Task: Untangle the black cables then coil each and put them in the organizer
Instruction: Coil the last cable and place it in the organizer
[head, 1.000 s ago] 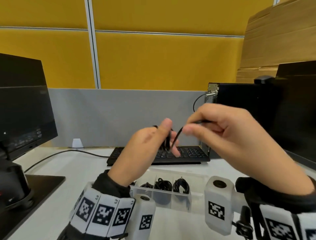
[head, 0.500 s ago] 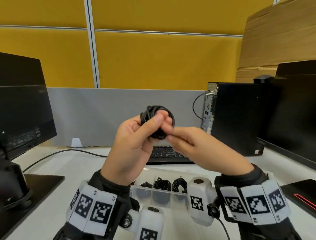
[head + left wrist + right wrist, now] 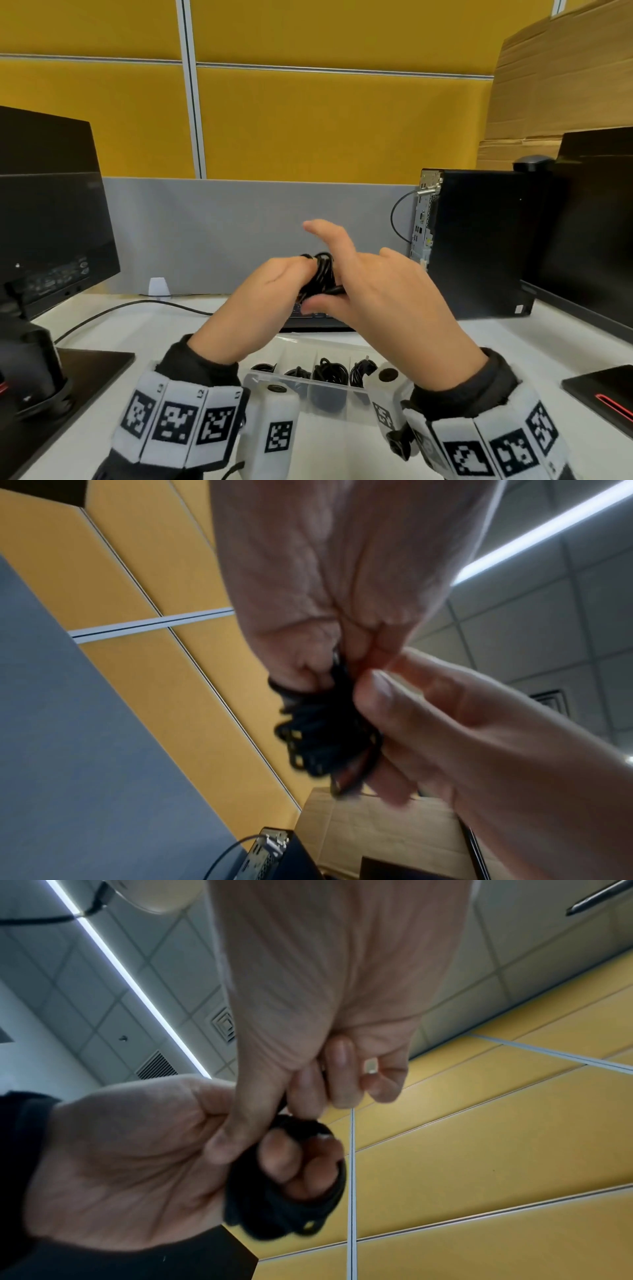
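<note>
Both hands raised above the clear organizer [image 3: 337, 394], which sits on the white desk [image 3: 164, 335] in front of the keyboard [image 3: 308, 322]. Left hand [image 3: 260, 301] grips a coiled black cable [image 3: 320, 274], fingers curled through the loop; the right wrist view shows fingertips poking through the coil [image 3: 284, 1177]. Right hand [image 3: 376, 291] pinches the cable end against the coil with thumb and lower fingers, index finger stretched up and free. Versus 0.5 s ago: the bundle has dropped lower toward the organizer, the coil is now turned edge-on and mostly hidden between the hands, and the right hand has rolled over the top of it. Versus 1.0 s ago: the right hand no longer pulls a loose strand out to the side. Organizer has four compartments with coiled cables [image 3: 330, 371] already in them. Computer tower [image 3: 479, 240] stands right of the organizer, monitor [image 3: 51, 219] left.
</note>
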Action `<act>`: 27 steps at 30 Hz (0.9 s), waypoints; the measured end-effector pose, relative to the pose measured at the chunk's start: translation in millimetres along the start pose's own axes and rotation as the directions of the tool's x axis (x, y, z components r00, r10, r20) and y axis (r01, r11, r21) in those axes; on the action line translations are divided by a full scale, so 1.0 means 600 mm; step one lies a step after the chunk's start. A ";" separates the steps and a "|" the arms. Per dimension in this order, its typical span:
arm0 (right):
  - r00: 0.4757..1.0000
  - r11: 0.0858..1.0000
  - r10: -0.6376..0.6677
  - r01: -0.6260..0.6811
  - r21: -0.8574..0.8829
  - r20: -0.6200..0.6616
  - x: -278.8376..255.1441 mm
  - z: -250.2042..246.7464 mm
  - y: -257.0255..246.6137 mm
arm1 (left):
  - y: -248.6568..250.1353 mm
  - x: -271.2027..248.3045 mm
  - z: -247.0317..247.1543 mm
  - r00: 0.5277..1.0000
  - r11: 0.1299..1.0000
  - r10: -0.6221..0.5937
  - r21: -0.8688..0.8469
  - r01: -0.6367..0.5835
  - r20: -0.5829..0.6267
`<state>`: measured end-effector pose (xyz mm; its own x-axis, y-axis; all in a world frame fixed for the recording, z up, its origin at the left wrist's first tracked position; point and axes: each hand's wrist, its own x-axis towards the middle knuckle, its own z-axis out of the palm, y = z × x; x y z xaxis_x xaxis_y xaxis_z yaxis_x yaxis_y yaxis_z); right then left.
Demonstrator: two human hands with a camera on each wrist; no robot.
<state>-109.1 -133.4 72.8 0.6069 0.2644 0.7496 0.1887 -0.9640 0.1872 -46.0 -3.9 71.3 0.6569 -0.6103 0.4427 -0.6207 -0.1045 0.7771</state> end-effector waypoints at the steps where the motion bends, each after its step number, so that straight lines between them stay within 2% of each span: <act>1: 1.000 1.000 -0.010 0.010 -0.018 0.002 0.000 0.001 0.000 | 0.000 -0.002 -0.006 0.997 0.999 -0.039 -0.014 0.040 0.066; 3: 0.999 0.999 -0.037 0.037 -0.021 0.010 -0.001 0.001 0.002 | -0.003 -0.005 -0.016 0.980 0.994 -0.066 -0.070 0.081 0.186; 5: 0.996 0.996 -0.078 0.075 0.051 0.047 -0.002 -0.004 0.005 | -0.001 -0.011 -0.025 0.961 0.987 -0.041 -0.139 0.081 0.275; 8: 0.992 0.988 -0.128 0.127 0.086 0.003 -0.002 -0.011 0.008 | -0.003 -0.017 -0.034 0.943 0.973 -0.013 -0.214 0.089 0.333; 12: 0.983 0.982 -0.166 0.171 0.074 -0.074 0.000 -0.014 0.007 | -0.001 -0.016 -0.032 0.973 0.983 0.012 -0.183 0.031 0.231; 16: 0.982 0.988 -0.132 0.142 0.066 -0.136 0.002 -0.005 0.012 | 0.011 -0.012 -0.016 0.997 0.996 0.077 -0.039 -0.077 0.011; 18: 0.990 0.990 -0.077 0.090 0.110 -0.118 0.003 0.001 0.018 | 0.008 -0.006 -0.005 0.979 0.990 0.140 -0.007 -0.142 -0.146; 20: 0.994 0.982 -0.010 0.030 0.184 -0.107 0.002 0.006 0.027 | -0.001 0.001 0.004 0.940 0.982 0.166 -0.033 -0.184 -0.299; 22: 0.993 0.962 0.064 -0.033 0.271 -0.104 0.000 0.016 0.030 | -0.005 0.007 0.015 0.948 0.966 0.101 -0.198 -0.166 -0.302; 24: 0.987 0.924 0.139 -0.100 0.370 -0.081 0.001 0.030 0.030 | -0.005 0.011 0.021 0.971 0.894 -0.014 -0.439 -0.095 -0.240; 27: 0.968 0.851 0.251 -0.220 0.477 -0.001 0.004 0.046 0.032 | -0.008 0.013 0.014 0.991 0.805 -0.075 -0.593 -0.008 -0.115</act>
<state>-82.8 -150.8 60.7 0.6337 0.0143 0.7734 0.3955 -0.8652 -0.3081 -41.5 -14.5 67.4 0.7462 -0.5065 0.4319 -0.2514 0.3864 0.8874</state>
